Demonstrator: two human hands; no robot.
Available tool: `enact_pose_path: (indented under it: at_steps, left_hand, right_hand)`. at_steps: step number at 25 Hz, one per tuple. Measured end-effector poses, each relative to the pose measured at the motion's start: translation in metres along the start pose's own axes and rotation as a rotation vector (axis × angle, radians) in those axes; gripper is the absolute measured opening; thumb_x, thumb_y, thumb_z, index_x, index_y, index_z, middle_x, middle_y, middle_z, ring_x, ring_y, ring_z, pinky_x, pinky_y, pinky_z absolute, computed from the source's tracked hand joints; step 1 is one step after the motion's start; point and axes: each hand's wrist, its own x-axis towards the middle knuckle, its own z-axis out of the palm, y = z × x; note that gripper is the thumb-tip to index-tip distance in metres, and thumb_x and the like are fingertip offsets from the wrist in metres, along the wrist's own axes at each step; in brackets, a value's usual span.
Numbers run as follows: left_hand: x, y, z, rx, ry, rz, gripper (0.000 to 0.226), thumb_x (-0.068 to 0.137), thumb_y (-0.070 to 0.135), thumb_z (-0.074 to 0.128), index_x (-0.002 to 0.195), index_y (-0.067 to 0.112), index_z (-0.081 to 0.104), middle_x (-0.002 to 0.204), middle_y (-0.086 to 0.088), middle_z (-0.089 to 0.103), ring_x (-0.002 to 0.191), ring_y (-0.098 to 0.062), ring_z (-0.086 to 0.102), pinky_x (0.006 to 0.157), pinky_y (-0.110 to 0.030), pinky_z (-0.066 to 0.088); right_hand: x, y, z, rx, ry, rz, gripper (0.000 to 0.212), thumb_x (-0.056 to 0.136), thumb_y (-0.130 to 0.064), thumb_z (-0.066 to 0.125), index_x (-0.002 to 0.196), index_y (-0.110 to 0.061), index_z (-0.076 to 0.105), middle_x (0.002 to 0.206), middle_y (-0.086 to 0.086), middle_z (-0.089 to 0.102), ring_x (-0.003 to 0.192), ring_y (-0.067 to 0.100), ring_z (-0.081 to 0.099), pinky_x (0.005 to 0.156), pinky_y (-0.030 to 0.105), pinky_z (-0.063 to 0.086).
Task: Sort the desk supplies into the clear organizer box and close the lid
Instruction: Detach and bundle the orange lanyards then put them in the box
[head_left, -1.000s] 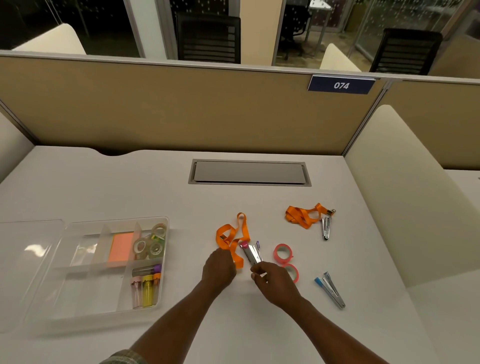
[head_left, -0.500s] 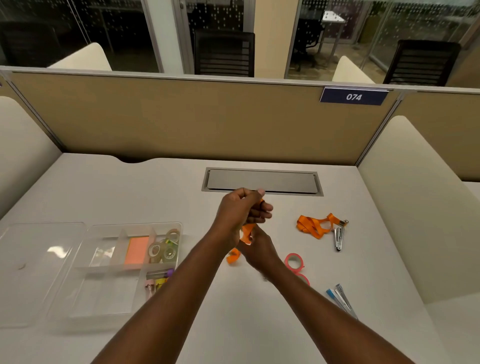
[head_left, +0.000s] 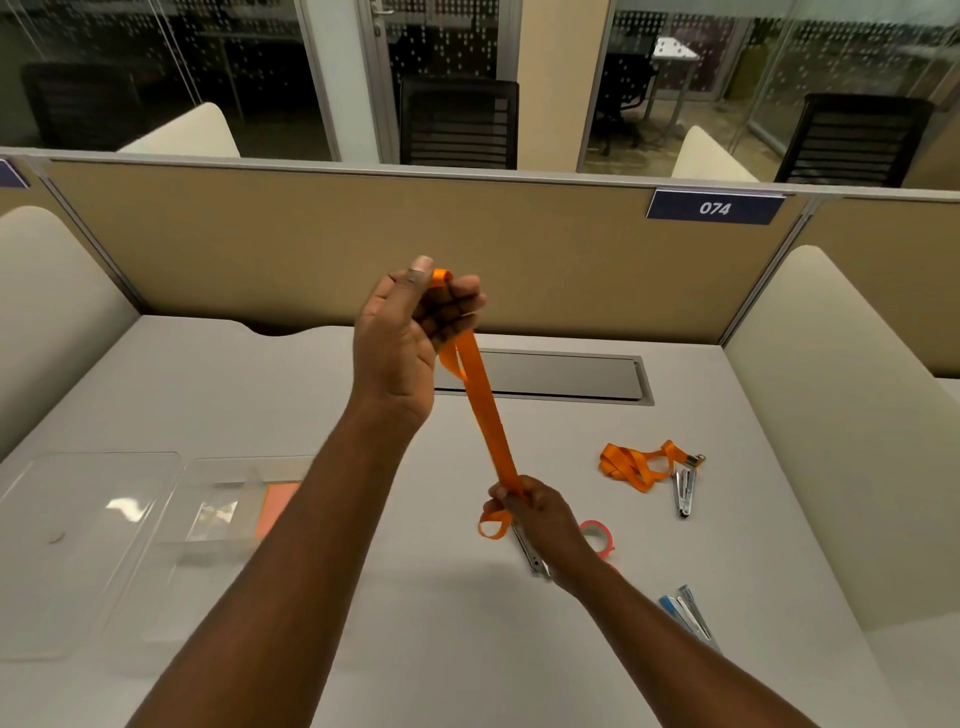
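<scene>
My left hand (head_left: 410, 332) is raised above the desk and pinches the top loop of an orange lanyard (head_left: 485, 415). The strap runs taut down to my right hand (head_left: 535, 512), which grips its lower end just above the desk; a small loop and a metal clip hang below that hand. The clear organizer box (head_left: 218, 519) lies open at the left, partly hidden by my left forearm, with an orange sticky pad (head_left: 275, 506) inside. Its clear lid (head_left: 78, 540) lies flat to the left of it.
A second orange lanyard (head_left: 636, 465) with a metal clip lies at the right. A pink tape ring (head_left: 600, 535) sits behind my right wrist. A blue-tipped metal clip (head_left: 688, 613) lies near the front right. A grey cable hatch (head_left: 545, 374) is set in the desk.
Both hands lifted the lanyard off the desk. My left hand rose higher and drew the strap out straight, while my right hand stayed low on its other end.
</scene>
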Motion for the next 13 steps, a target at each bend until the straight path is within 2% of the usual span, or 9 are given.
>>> enact_pose_path:
  at_steps: [2,4,5,6,8,9,11,13]
  left_hand:
    - [0.002,-0.007,-0.01,0.165,0.065,0.043,0.02,0.095,0.03,0.057,0.093,0.011,0.06,0.093,-0.015,0.074,0.092,-0.035,0.071,0.077,-0.038,0.059]
    - [-0.001,-0.027,-0.019,0.48,0.122,-0.01,0.026,0.094,0.031,0.061,0.094,0.005,0.059,0.088,-0.012,0.075,0.084,-0.029,0.072,0.072,-0.041,0.057]
    - [-0.004,-0.04,-0.023,0.712,0.109,-0.086,0.03,0.091,0.035,0.064,0.097,0.005,0.059,0.089,-0.01,0.075,0.084,-0.027,0.071,0.073,-0.043,0.057]
    - [-0.008,-0.055,-0.028,0.992,0.066,-0.189,0.037,0.087,0.041,0.067,0.105,0.009,0.058,0.098,-0.011,0.073,0.089,-0.026,0.069,0.078,-0.045,0.056]
    - [-0.018,-0.083,-0.035,1.485,-0.094,-0.36,0.072,0.08,0.051,0.072,0.137,0.018,0.042,0.136,-0.015,0.054,0.12,-0.03,0.056,0.097,-0.046,0.05]
    - [-0.022,-0.094,-0.036,1.562,-0.192,-0.361,0.091,0.077,0.053,0.074,0.148,0.022,0.027,0.151,-0.013,0.037,0.134,-0.031,0.043,0.106,-0.048,0.043]
    - [-0.025,-0.116,-0.033,1.501,-0.403,-0.262,0.114,0.071,0.054,0.079,0.154,0.03,0.006,0.162,-0.004,0.016,0.148,-0.027,0.02,0.117,-0.047,0.029]
    - [-0.023,-0.134,-0.03,1.314,-0.529,-0.25,0.119,0.069,0.048,0.083,0.154,0.035,0.001,0.162,0.002,0.017,0.148,-0.022,0.02,0.115,-0.043,0.028]
  right_hand:
    - [0.006,-0.008,-0.012,0.172,0.054,0.046,0.018,0.099,-0.02,0.052,0.104,-0.01,0.066,0.092,0.011,0.077,0.09,0.027,0.074,0.09,0.042,0.053]
    - [0.012,-0.021,-0.023,0.169,0.13,0.039,0.019,0.101,-0.021,0.049,0.106,-0.012,0.066,0.094,0.007,0.077,0.091,0.023,0.074,0.081,0.033,0.052]
    - [0.015,-0.028,-0.028,0.123,0.169,0.011,0.019,0.101,-0.022,0.049,0.105,-0.014,0.066,0.094,0.003,0.077,0.092,0.018,0.073,0.075,0.028,0.052]
    - [0.018,-0.034,-0.032,0.059,0.2,-0.032,0.019,0.101,-0.023,0.048,0.104,-0.016,0.066,0.094,0.001,0.076,0.092,0.014,0.072,0.07,0.025,0.052]
    - [0.021,-0.045,-0.039,-0.106,0.217,-0.14,0.02,0.102,-0.023,0.047,0.103,-0.02,0.066,0.093,-0.002,0.075,0.091,0.009,0.07,0.07,0.027,0.055]
    - [0.022,-0.051,-0.041,-0.189,0.193,-0.183,0.02,0.102,-0.023,0.046,0.104,-0.021,0.066,0.092,-0.003,0.075,0.09,0.008,0.07,0.072,0.03,0.057]
    - [0.024,-0.063,-0.045,-0.299,0.091,-0.228,0.02,0.102,-0.022,0.046,0.105,-0.022,0.065,0.09,-0.004,0.074,0.088,0.009,0.071,0.076,0.033,0.06]
    - [0.027,-0.074,-0.047,-0.319,-0.014,-0.226,0.018,0.101,-0.022,0.049,0.108,-0.022,0.066,0.095,-0.005,0.074,0.09,0.009,0.072,0.081,0.032,0.06]
